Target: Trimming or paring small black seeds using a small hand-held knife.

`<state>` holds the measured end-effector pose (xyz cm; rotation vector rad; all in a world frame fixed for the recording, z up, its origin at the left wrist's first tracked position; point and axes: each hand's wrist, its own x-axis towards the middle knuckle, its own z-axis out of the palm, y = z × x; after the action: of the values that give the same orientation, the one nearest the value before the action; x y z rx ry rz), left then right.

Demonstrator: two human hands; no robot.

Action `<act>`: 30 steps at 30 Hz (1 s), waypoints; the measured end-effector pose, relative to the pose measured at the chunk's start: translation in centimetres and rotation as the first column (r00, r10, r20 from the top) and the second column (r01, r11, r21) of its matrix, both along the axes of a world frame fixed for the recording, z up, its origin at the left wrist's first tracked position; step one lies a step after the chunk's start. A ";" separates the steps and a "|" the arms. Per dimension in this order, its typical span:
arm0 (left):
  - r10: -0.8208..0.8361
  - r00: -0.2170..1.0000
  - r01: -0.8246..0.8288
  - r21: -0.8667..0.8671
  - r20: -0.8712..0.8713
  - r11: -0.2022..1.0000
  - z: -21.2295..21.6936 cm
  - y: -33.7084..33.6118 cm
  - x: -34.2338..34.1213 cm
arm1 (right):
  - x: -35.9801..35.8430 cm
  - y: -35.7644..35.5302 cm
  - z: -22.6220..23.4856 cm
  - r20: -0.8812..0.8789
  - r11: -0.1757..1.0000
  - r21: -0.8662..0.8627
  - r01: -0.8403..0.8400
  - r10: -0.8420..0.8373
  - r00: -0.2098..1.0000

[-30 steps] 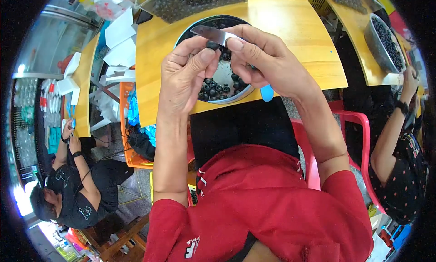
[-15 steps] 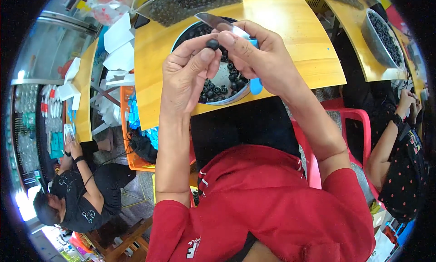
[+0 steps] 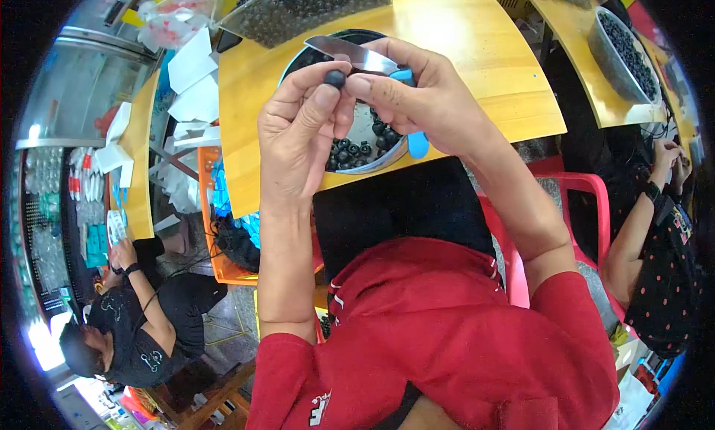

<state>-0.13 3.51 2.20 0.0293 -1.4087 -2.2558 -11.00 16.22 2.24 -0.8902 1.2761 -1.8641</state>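
Left hand pinches small dark round fruit between thumb and fingertips, raised above metal bowl. Right hand closed round blue-handled knife, blade pointing left, just beside fruit. No cut visible in fruit. Bowl on yellow table holds many more dark fruits, so judged mid-batch, plenty left. Co-workers seated at both sides.

Food-sorting workshop, long yellow table with metal bowl and trays of dark berries, co-workers seated on red plastic chairs, crates underneath
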 end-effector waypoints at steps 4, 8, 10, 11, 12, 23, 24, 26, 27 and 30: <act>0.052 0.998 -0.052 0.006 0.046 0.999 -0.1 0.2 0.0 | 0.8 0.0 0.7 -0.142 0.990 -0.040 0.132 -0.136 0.980; 0.051 0.998 -0.051 -0.008 0.021 0.999 -0.5 0.0 -0.1 | 1.1 -0.2 -0.1 -0.281 0.972 -0.148 0.180 -0.216 0.935; 0.087 0.995 -0.088 0.013 0.039 0.996 -0.4 0.3 -0.2 | 1.2 -0.3 -0.2 -0.302 0.967 -0.166 0.191 -0.234 0.924; 0.122 0.991 -0.124 0.035 0.057 0.992 -0.4 0.4 -0.2 | 1.2 -0.2 0.0 -0.298 0.975 -0.133 0.178 -0.211 0.931; 0.122 0.991 -0.124 0.034 0.056 0.992 -0.4 0.4 -0.2 | 1.2 -0.1 0.1 -0.293 0.981 -0.099 0.165 -0.187 0.938; 0.056 0.998 -0.056 -0.019 0.025 0.998 -0.6 0.2 -0.1 | 0.4 0.2 0.3 -0.328 0.994 -0.067 0.085 -0.103 0.939; 0.056 0.998 -0.056 -0.018 0.025 0.998 -0.6 0.2 -0.1 | 0.5 0.2 0.4 -0.330 0.994 -0.068 0.083 -0.101 0.939; 0.047 0.999 -0.047 -0.009 0.011 0.999 -0.7 0.2 -0.1 | 0.7 0.1 0.3 -0.318 0.991 -0.107 0.076 -0.106 0.942; 0.048 0.999 -0.048 -0.010 0.011 0.999 -0.8 0.1 -0.1 | 0.8 0.0 0.3 -0.305 0.987 -0.146 0.070 -0.112 0.946; 0.050 0.999 -0.050 0.008 0.011 0.999 -0.8 0.0 -0.1 | 0.9 0.0 0.1 -0.317 0.988 -0.129 0.086 -0.124 0.940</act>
<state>-0.21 3.55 1.36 0.0784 -1.3895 -2.2240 -10.08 16.17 2.34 -1.2532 1.4480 -1.9447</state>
